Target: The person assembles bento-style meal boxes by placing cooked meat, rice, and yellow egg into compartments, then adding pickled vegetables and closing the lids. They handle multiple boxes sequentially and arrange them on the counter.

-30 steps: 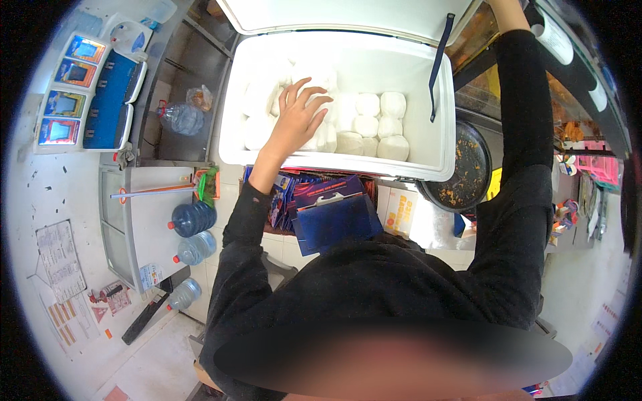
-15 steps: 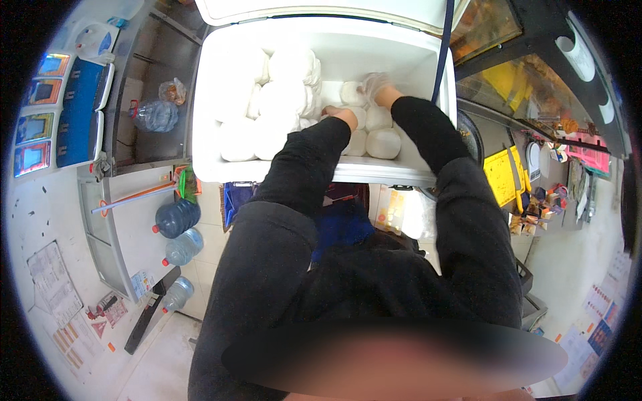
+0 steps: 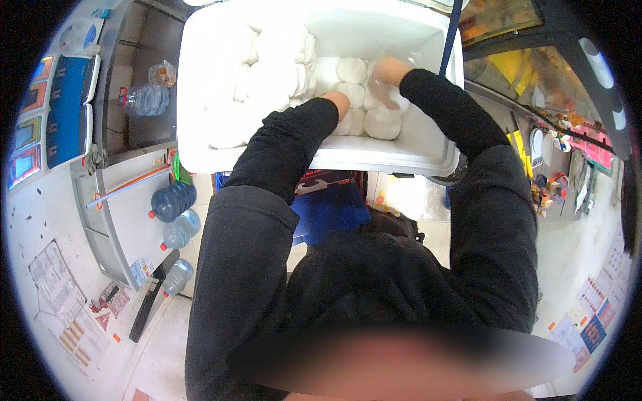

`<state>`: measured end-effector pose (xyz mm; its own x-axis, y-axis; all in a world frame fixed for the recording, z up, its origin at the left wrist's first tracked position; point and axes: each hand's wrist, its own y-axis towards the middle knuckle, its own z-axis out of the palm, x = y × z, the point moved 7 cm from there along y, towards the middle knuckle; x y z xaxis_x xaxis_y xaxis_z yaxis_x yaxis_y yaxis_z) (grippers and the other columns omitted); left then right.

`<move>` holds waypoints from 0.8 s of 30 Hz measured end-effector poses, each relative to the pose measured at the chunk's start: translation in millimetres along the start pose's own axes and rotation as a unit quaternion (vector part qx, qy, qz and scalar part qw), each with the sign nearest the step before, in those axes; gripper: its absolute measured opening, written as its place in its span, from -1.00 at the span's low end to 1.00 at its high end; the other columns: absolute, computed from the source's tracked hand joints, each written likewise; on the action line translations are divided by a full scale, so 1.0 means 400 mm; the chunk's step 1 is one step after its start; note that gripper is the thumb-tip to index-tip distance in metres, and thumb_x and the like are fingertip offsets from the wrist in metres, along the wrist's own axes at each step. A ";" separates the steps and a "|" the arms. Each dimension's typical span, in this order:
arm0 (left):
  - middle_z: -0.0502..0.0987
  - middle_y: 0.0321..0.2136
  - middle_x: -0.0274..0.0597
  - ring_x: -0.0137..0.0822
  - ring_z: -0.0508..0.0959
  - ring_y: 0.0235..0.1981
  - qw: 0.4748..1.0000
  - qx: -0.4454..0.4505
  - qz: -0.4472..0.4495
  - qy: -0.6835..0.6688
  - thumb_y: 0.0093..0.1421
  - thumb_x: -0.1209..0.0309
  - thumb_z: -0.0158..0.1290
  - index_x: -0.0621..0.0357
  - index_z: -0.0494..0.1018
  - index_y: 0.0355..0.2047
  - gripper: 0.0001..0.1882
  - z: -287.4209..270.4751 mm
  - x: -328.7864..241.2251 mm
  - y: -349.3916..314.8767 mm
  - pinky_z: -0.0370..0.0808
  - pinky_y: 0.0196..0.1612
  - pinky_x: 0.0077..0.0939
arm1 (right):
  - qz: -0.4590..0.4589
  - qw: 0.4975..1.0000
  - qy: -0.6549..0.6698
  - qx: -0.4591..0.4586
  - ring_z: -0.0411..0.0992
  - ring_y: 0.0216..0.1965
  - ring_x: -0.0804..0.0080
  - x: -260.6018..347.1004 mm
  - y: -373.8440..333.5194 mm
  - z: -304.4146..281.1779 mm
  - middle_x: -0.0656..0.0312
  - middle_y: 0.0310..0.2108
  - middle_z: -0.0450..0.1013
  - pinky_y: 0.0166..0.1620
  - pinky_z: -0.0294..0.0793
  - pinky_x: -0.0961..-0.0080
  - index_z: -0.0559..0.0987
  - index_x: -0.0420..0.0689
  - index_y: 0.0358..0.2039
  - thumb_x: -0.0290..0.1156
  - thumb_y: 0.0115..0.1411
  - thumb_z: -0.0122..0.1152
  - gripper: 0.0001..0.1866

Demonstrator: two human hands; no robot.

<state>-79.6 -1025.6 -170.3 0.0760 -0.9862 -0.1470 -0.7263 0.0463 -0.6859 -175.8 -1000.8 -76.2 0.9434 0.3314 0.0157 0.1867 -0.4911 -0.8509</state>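
A white cooler box (image 3: pixel 411 152) stands open in front of me. Inside it are stacks of white, rounded, flattened pieces that look like dough or buns (image 3: pixel 267 80); the left stacks rise higher. Shorter rows of the same pieces (image 3: pixel 351 70) lie to the right. Between the tall stacks and the lower rows is my left hand (image 3: pixel 338 103), its fingers hidden. My right hand (image 3: pixel 389 80), in what looks like a clear plastic glove, reaches down beside the right-hand row. Motion blurs its fingers, so I cannot make out whether it grips a piece.
The cooler's raised lid edge (image 3: pixel 394 5) is behind, with a dark strap (image 3: pixel 449 40) at its right. Several large plastic bottles (image 3: pixel 172 202) are on the left by a white cabinet. A glass display case (image 3: pixel 528 73) and a cluttered counter stand right.
My right hand has shifted a little right, its wrist now higher and fingers pointing downward. My left hand stays low among the pieces. The whole view has shifted slightly.
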 end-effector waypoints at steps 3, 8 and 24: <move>0.61 -0.32 0.01 -0.05 0.61 -0.27 1.000 0.026 0.005 0.004 0.01 0.32 0.14 0.15 0.62 -0.34 -0.77 -0.093 -0.019 -0.028 0.55 -0.18 -0.25 | 0.034 0.988 0.137 -0.060 0.50 -0.44 0.17 0.061 -0.058 0.021 0.11 -0.41 0.57 -0.38 0.47 0.31 0.66 -0.02 -0.46 -0.28 -0.20 0.33 -0.78; 0.59 -0.25 -0.02 -0.06 0.59 -0.26 0.959 0.103 -0.013 -0.264 -0.07 0.35 0.18 0.13 0.59 -0.31 -0.73 -0.045 -0.025 0.008 0.59 -0.28 -0.17 | 0.044 0.953 0.242 0.177 0.46 -0.36 0.25 0.060 0.008 0.159 0.09 -0.30 0.52 -0.36 0.46 0.39 0.63 0.04 -0.32 -0.17 -0.44 0.55 -0.46; 0.47 -0.13 -0.05 -0.16 0.45 -0.06 0.802 0.056 0.097 -0.586 0.03 0.39 0.21 0.19 0.45 -0.07 -0.57 0.028 -0.007 0.044 0.50 -0.18 -0.24 | 0.064 0.757 0.334 -0.558 0.52 -0.23 0.17 -0.091 -0.207 0.027 -0.01 -0.29 0.56 -0.21 0.48 0.30 0.62 -0.23 -0.34 -0.34 0.03 0.18 -0.75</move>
<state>-84.9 -1020.3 -189.9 0.6063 -0.1342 -0.7839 -0.7420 0.2594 -0.6182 -228.6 -963.6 -12.0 0.8314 -0.0752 0.5505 -0.1545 -0.9830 0.0990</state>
